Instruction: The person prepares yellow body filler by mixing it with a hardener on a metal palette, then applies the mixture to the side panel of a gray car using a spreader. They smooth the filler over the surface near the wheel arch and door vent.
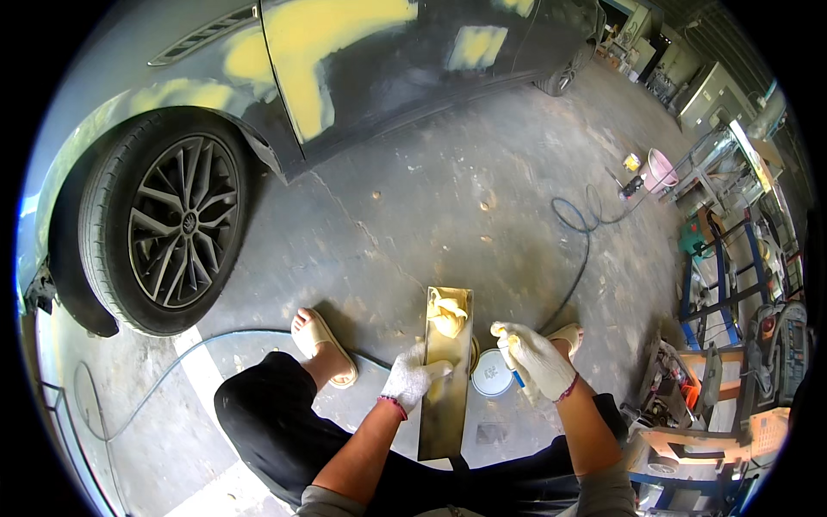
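My left hand, in a white knitted glove, is closed on the edge of a long, narrow metal board. A lump of pale yellow putty sits on the board's far end, and yellowish smears run down its face. My right hand, also gloved, is closed around a slim tube with blue and white parts. Yellow shows at the fingertips of that glove; the fingers hide most of the tube. Between the board and my right hand, a round pale lid or tin top lies low near the floor.
A dark car with yellow filler patches and a black-rimmed wheel stands ahead and left. An air hose curls over the concrete floor. At right are a pink bucket, a small yellow tin and a cluttered tool rack.
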Tool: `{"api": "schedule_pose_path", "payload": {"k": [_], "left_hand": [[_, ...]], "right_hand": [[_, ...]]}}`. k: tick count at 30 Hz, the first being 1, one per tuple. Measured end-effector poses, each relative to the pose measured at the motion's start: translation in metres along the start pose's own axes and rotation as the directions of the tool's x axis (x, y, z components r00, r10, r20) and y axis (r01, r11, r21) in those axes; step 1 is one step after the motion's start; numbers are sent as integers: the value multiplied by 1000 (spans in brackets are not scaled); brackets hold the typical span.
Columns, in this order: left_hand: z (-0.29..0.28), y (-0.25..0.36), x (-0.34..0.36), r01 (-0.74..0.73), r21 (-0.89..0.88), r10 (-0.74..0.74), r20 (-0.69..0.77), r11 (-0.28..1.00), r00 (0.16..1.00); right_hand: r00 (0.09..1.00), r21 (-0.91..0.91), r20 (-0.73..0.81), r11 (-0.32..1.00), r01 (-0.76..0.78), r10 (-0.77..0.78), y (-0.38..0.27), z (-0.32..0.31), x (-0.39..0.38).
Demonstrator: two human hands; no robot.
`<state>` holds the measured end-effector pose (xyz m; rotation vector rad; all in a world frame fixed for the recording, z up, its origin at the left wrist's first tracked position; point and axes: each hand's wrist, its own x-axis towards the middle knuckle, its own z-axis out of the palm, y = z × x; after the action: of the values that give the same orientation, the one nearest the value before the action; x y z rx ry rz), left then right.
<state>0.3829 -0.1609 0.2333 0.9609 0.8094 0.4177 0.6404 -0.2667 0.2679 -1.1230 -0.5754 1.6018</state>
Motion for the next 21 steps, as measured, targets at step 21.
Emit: {"api": "schedule_pose_path", "payload": {"k": [21], "left_hand": [[1,1,3,-45,117,39,51,992,998]], "right_hand": [[996,-667,-67,745,-5,-53,-14,-6,21]]}}
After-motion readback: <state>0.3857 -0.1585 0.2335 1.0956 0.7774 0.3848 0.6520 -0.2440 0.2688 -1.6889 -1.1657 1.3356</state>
